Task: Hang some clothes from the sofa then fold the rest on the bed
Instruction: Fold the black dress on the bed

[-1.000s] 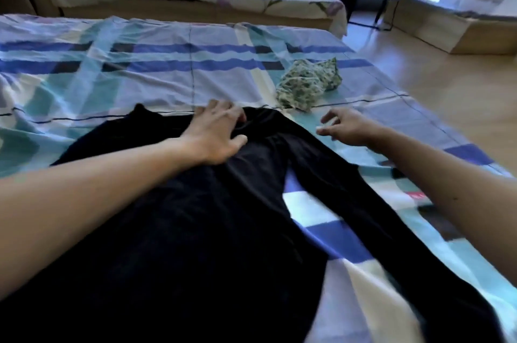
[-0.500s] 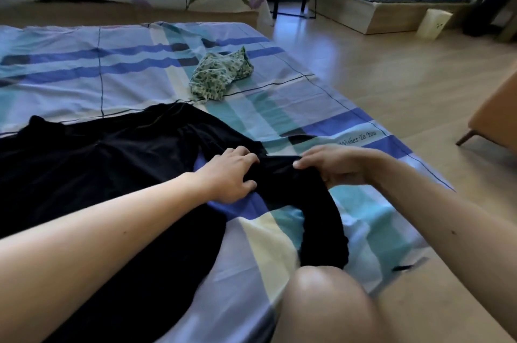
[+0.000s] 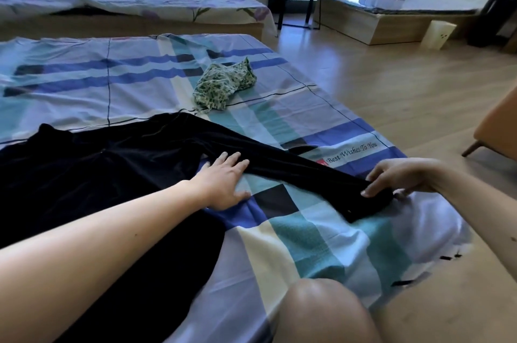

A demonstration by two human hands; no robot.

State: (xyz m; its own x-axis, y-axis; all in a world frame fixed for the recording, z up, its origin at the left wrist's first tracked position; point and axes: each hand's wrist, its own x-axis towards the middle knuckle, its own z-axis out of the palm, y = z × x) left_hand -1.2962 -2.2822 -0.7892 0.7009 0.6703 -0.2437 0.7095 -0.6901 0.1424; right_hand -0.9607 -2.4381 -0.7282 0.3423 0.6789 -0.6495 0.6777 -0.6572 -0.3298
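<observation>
On the bed [image 3: 321,233], the folding part of the task is, as we judge it, only at its beginning. Our black garment [image 3: 92,180] lies spread flat on the near side of the checked sheet, with no fold in it yet. Its sleeve [image 3: 293,172] reaches out to the right, toward the edge of the bed. Farther from us, a small green patterned cloth [image 3: 223,85] lies crumpled, apart from the garment, and it also waits for folding. Whether the hanging part is finished we cannot tell, because no hung clothes are visible.

Our left hand [image 3: 223,183] lies flat, its fingers [image 3: 232,159] straight and a little spread. It presses where the sleeve meets the body of the garment, with the palm partly on the sheet. Our right hand [image 3: 402,174] is at the far end of the sleeve, and its fingers [image 3: 373,190] are curled over the cuff and hold it. So the sleeve runs between our two hands and touches both. We think the next step is to bring this sleeve over the body.
</observation>
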